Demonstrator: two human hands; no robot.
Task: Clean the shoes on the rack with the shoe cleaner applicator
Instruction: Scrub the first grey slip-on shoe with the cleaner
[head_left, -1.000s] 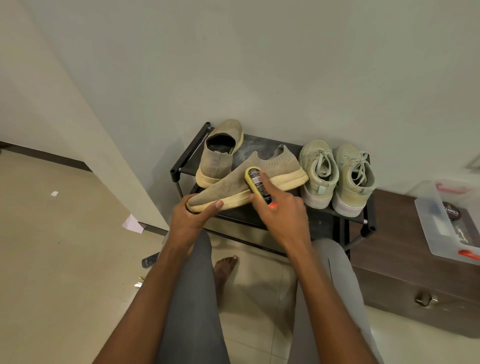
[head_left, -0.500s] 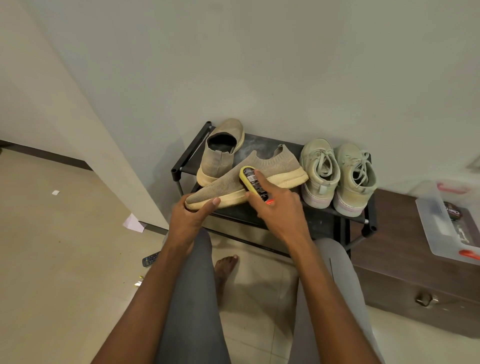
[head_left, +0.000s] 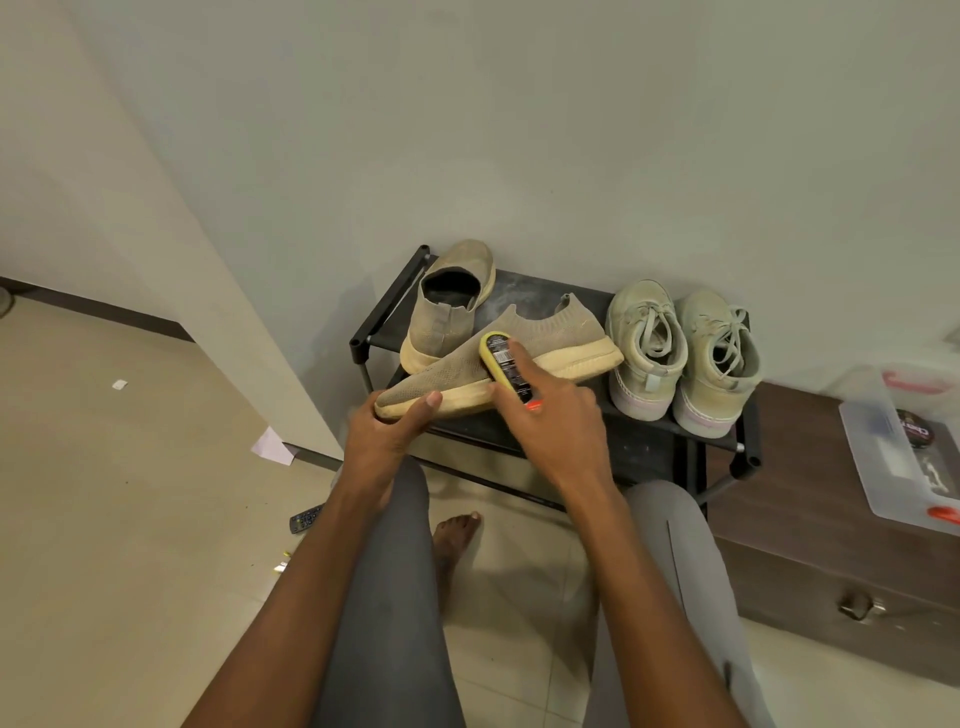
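Observation:
A beige knit slip-on shoe (head_left: 545, 335) lies on its side across the front of the black shoe rack (head_left: 639, 447). My left hand (head_left: 387, 434) grips its toe end, thumb on the cream sole. My right hand (head_left: 553, 418) holds the yellow shoe cleaner applicator (head_left: 501, 364), index finger along its back, pressing it against the shoe's side near the middle. The matching slip-on (head_left: 449, 306) stands upright at the rack's back left. Two pale green lace-up sneakers (head_left: 647, 343) (head_left: 719, 358) stand at the right.
A white wall rises behind the rack. A dark wooden cabinet (head_left: 821, 525) at the right carries a clear plastic box (head_left: 904, 457) with a round tin inside. A remote control (head_left: 306, 517) and paper scraps lie on the tiled floor at the left. My knees and a bare foot (head_left: 457, 535) are below.
The applicator has slid along the shoe's side toward the toe, then a little back toward the heel. My left hand keeps its hold on the toe.

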